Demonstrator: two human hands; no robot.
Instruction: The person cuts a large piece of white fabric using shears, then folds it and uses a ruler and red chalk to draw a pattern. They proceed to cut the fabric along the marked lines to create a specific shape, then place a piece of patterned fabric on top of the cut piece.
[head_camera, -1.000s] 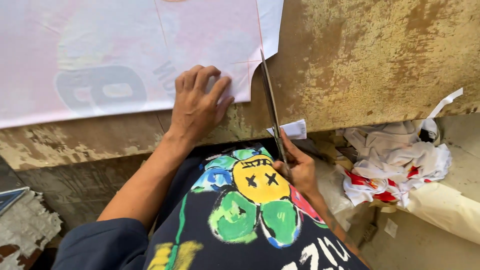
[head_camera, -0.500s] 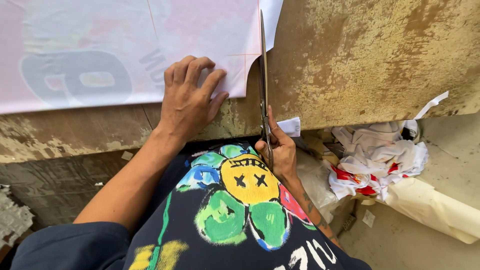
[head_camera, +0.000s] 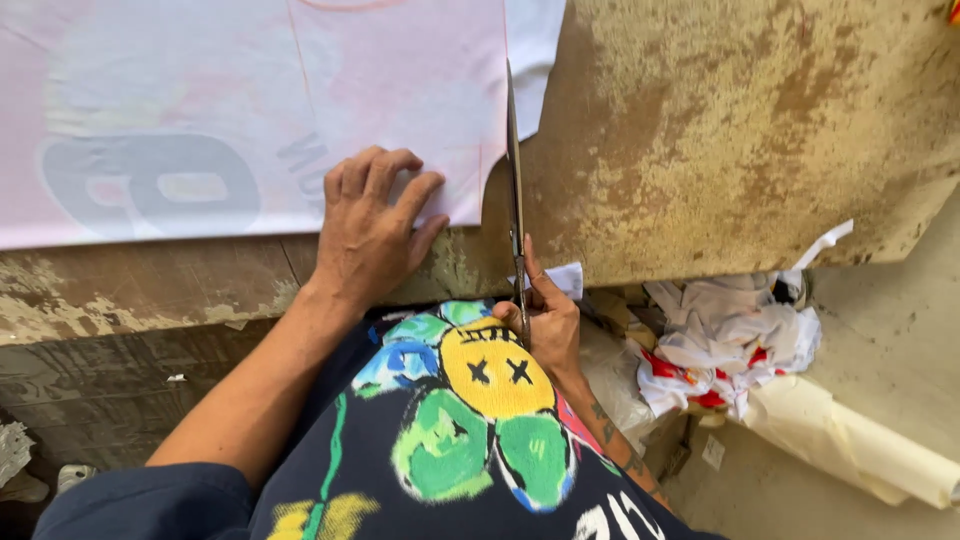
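Head view: my left hand (head_camera: 372, 232) lies with fingers spread flat on the pink printed sheet (head_camera: 250, 120) at ten o'clock; my right hand (head_camera: 543, 315) grips the scissors (head_camera: 516, 190). Best I keep the blades straight along the sheet's edge

A worn, yellow-stained worktop (head_camera: 740, 130) fills the view, with crumpled white scraps (head_camera: 735, 340) heaped on the pale floor (head_camera: 890, 350) beyond its right edge.

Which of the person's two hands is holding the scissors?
The right hand, at the table's near edge, grips the scissors, blades running along the pink sheet's right edge. The left hand lies flat on that sheet, fingers spread.
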